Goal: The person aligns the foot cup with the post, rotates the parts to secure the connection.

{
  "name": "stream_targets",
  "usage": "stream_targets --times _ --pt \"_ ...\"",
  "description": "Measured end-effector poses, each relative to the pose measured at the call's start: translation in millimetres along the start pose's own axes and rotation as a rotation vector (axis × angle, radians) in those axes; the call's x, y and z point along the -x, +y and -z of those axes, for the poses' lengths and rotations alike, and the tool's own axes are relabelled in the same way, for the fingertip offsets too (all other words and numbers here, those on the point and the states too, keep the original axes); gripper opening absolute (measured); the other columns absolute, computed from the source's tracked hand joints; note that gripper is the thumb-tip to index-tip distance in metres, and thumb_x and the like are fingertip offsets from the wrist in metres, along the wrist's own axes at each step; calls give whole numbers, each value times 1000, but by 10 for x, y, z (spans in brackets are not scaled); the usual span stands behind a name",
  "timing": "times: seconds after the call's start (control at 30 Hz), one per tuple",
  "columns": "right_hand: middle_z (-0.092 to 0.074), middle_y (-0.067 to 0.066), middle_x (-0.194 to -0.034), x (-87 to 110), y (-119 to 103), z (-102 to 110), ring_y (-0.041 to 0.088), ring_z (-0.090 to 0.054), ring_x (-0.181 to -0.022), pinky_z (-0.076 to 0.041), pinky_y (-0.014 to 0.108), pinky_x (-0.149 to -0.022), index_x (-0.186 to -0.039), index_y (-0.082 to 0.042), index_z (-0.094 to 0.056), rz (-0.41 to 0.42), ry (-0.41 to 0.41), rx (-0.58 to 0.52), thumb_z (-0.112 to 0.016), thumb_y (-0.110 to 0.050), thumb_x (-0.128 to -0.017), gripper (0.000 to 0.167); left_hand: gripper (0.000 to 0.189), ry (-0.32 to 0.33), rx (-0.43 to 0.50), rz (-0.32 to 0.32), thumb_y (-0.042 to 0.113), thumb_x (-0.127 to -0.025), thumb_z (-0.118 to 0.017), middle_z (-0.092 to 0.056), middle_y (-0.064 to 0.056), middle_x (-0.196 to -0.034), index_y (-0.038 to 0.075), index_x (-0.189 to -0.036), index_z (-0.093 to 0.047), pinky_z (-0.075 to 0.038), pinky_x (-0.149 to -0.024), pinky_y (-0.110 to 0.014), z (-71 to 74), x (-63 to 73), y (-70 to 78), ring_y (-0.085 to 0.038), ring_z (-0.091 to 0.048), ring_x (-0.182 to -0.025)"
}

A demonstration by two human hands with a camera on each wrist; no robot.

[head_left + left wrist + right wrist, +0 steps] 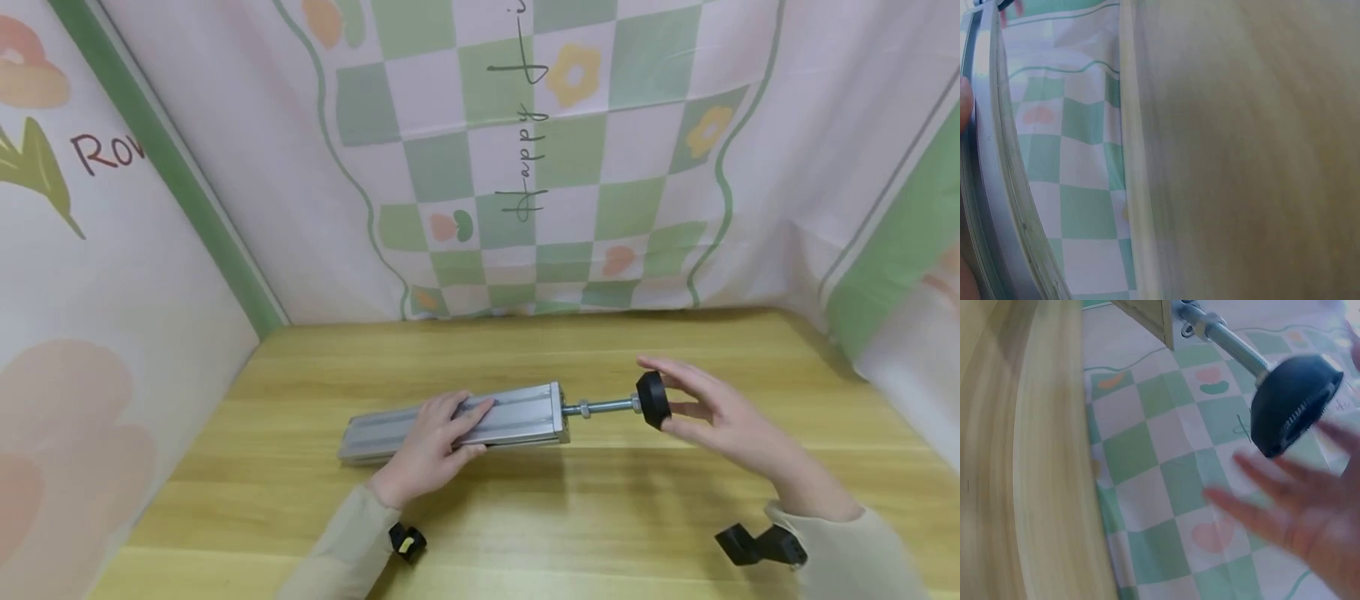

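Observation:
A silver aluminium profile [517,414] lies nearly level across the view, slotted along its length. My left hand [431,446] grips it about mid-length, fingers over the top and thumb along the near side. From the plate at its right end sticks out a threaded rod [611,406] with a nut [584,408] on it. The rod ends in a black round levelling foot [654,400]. My right hand [723,417] is spread around the outer face of this foot. In the right wrist view its fingers [1260,519] are loosely extended and blurred, close to the foot's ribbed underside.
Below is a wooden table [525,517]. A green-and-white checked cloth [510,167] hangs behind it, with printed fabric walls [112,275] to both sides. Black wrist mounts [757,546] sit by both sleeves.

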State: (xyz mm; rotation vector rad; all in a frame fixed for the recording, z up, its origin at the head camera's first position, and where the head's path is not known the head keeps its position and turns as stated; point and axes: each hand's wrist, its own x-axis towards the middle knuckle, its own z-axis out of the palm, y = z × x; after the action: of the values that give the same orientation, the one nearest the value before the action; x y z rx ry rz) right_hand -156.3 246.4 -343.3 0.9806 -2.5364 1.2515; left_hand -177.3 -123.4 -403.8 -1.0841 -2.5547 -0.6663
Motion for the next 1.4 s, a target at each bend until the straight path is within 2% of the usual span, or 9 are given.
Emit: stream_targets --times 0.13,0.27,0.4,0.57,0.8,0.93,1.1,1.23,1.4 --pt "-34 -14 -149 25 47 12 -6 -37 -129 -45 12 -89 -140 0 -41 204 -10 42 -75 13 -68 81 59 12 5 -4 26 -87 -67 -47 -21 -135 10 -140 -47 -32 -105 -55 9 -5 -5 -36 -43 -126" --pt "-43 -17 -142 37 96 11 -6 -49 -119 -52 14 -80 -138 4 -43 224 16 -18 -72 20 -66 79 59 29 -19 -32 26 -86 -68 -49 -20 -133 9 -139 -49 -33 -104 -53 -4 -12 -2 -34 -45 -124" --pt "-61 -3 -124 49 73 6 0 -65 -92 -56 21 -68 -142 -3 -41 26 19 -95 -63 10 -83 65 58 30 -28 -45 25 -86 -68 -49 -19 -132 9 -139 -49 -33 -104 -52 -4 -3 16 -33 -45 -123" --pt "-65 30 -98 16 -15 -10 12 -68 -65 -57 27 -62 -133 16 -40 -316 16 -108 -46 -11 -99 44 59 16 -20 -37 26 -87 -67 -48 -19 -134 10 -140 -47 -33 -105 -53 9 -10 31 -33 -44 -124" --pt "-69 13 -78 -25 -17 -25 12 -66 -61 -56 28 -57 -116 15 -53 -447 -33 -46 -37 -23 -103 44 59 20 -31 -47 26 -86 -68 -49 -19 -132 10 -139 -48 -34 -104 -52 2 4 25 -32 -46 -122" --pt "-66 19 -96 30 13 -5 2 -63 -74 -56 27 -61 -125 13 -47 -353 -27 -36 -35 -19 -104 40 58 17 -37 -43 27 -86 -68 -50 -19 -132 10 -139 -48 -34 -103 -51 -8 5 24 -32 -46 -122" --pt "-50 -3 -137 89 38 26 -11 -50 -107 -52 19 -77 -142 -1 -37 -22 28 77 -65 1 -84 65 58 1 -26 -20 27 -87 -67 -48 -19 -134 11 -140 -48 -33 -105 -52 0 4 26 -33 -45 -124" --pt "-40 -15 -142 95 50 32 -9 -43 -120 -49 13 -84 -139 0 -42 183 46 116 -79 9 -65 83 59 -3 -11 -9 27 -87 -66 -48 -19 -134 11 -140 -47 -33 -105 -53 8 0 24 -34 -44 -125" --pt "-43 -14 -141 91 69 23 -6 -46 -120 -50 13 -82 -133 4 -47 248 76 84 -77 19 -61 79 59 1 -7 -12 27 -87 -66 -48 -19 -134 11 -141 -46 -33 -105 -53 12 -6 25 -34 -44 -125"
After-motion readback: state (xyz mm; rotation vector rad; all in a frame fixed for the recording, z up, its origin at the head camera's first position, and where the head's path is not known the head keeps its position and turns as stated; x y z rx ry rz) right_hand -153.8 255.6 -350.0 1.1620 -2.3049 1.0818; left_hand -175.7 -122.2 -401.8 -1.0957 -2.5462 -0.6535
